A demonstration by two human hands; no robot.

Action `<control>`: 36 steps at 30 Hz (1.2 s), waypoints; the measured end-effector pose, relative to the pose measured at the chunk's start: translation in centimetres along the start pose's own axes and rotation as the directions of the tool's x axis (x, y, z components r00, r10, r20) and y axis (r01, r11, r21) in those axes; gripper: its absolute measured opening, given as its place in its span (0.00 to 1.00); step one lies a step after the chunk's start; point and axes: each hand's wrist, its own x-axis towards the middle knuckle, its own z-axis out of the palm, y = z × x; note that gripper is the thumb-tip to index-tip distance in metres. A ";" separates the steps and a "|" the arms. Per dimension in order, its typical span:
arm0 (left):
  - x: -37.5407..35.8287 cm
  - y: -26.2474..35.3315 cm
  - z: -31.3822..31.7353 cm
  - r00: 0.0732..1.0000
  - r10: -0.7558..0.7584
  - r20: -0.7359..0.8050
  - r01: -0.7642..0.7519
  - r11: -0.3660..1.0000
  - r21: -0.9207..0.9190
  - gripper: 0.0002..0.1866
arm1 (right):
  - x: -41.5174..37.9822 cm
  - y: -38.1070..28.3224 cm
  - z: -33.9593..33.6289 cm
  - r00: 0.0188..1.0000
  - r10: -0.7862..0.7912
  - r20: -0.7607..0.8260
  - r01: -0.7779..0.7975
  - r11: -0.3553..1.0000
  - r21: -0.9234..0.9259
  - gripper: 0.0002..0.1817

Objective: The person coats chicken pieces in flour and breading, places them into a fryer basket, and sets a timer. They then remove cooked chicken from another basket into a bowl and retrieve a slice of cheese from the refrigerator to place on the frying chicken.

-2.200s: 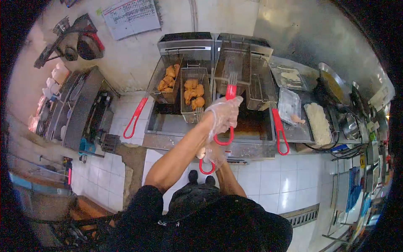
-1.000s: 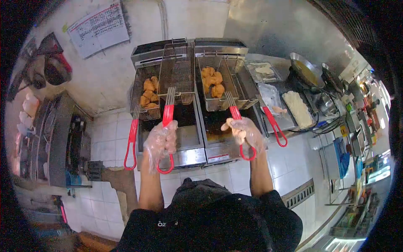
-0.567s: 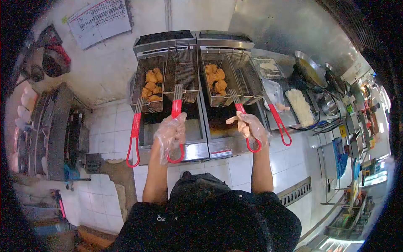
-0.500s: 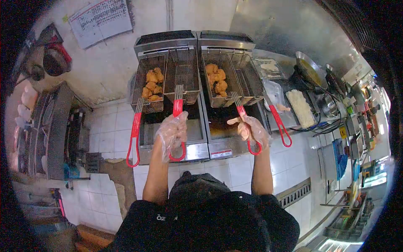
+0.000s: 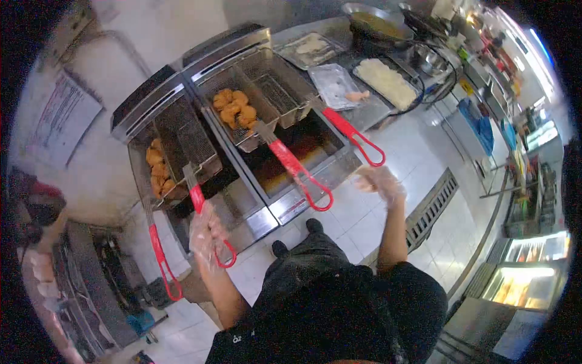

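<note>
My left hand (image 5: pixel 207 233), in a clear plastic glove, is closed around the red handle (image 5: pixel 197 198) of the fryer basket (image 5: pixel 185 142) with no food in it, in the left fryer. Beside that basket, another one holds fried chicken (image 5: pixel 158 173). In the right fryer, more fried chicken (image 5: pixel 233 108) sits in the left basket, whose red-handled grip (image 5: pixel 291 161) points toward me. My gloved right hand (image 5: pixel 381 182) is off the handles, to the right of them, its fingers apart and slightly blurred. A further basket's red handle (image 5: pixel 357 134) lies just above it.
A foil-coloured tray (image 5: pixel 330 85) with a pale piece on it and a tray of white flour (image 5: pixel 385 85) stand right of the fryers. Behind them is a wok (image 5: pixel 376 27). A floor drain grate (image 5: pixel 433 209) runs along the right.
My right hand has let go of the basket handle and moved right. The view has turned to the right. My left hand stays on its handle.
</note>
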 end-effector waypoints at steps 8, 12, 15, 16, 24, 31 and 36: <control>0.3 -1.9 -0.9 0.984 0.008 -0.178 0.022 0.986 0.166 0.08 | 26.2 0.1 -16.5 0.890 -0.456 0.002 0.094 0.178 -0.980 0.15; -0.4 -1.4 2.3 0.917 0.171 -0.361 -0.120 0.980 0.159 0.14 | 42.2 5.4 -17.0 0.775 -0.630 -0.052 -0.045 0.028 -0.999 0.22; -0.8 -0.8 2.5 0.956 0.042 -0.291 0.010 0.984 0.176 0.15 | 45.7 4.0 -15.2 0.724 -0.662 0.192 0.257 0.001 -0.966 0.17; -0.7 -0.9 3.0 0.949 0.045 -0.313 0.010 0.985 0.173 0.15 | 46.7 4.1 -14.5 0.722 -0.659 0.211 0.279 -0.002 -0.960 0.17; -0.3 -1.3 0.6 0.887 0.120 -0.445 0.076 0.914 0.398 0.14 | 45.6 0.6 -12.7 0.636 -0.714 0.294 0.183 -0.231 -0.956 0.09; -0.8 -0.8 0.4 0.986 0.054 -0.159 -0.029 0.987 0.157 0.15 | 22.8 -26.2 -5.7 0.477 -0.798 0.368 0.694 0.086 -0.714 0.09; -0.3 -1.8 -1.1 0.998 0.051 0.026 -0.052 0.997 0.053 0.15 | 11.5 -35.7 7.3 0.393 -0.763 0.514 0.836 0.064 -0.544 0.10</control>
